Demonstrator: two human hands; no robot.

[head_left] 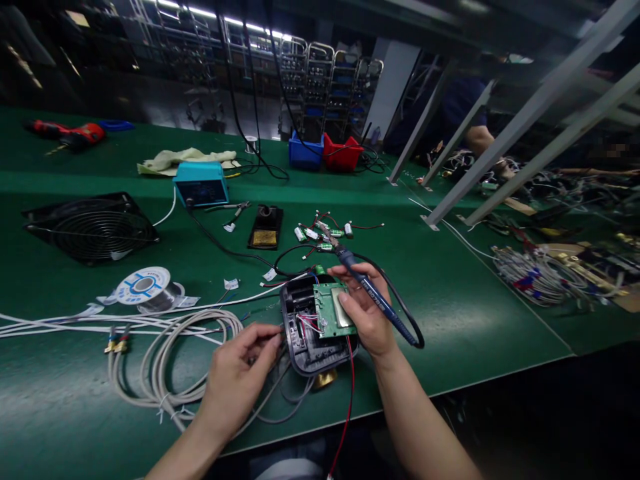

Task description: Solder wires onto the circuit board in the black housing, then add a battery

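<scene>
My right hand (365,310) is closed round a blue soldering iron (370,290), its tip pointing up and away toward small green connectors (320,235). The same hand rests against a green circuit board (330,310) sitting in an open black plastic housing (313,353). My left hand (240,373) pinches thin wire at the housing's left edge; I cannot make out exactly which strand. A red wire (347,400) runs from the housing down off the table's front edge.
Grey coiled cable (165,360) and a solder spool (145,285) lie left. A black fan (90,227), a teal soldering station (201,184) and an iron stand (266,227) sit behind. Blue and red bins (325,152) stand further back. Another person (475,127) works at the right.
</scene>
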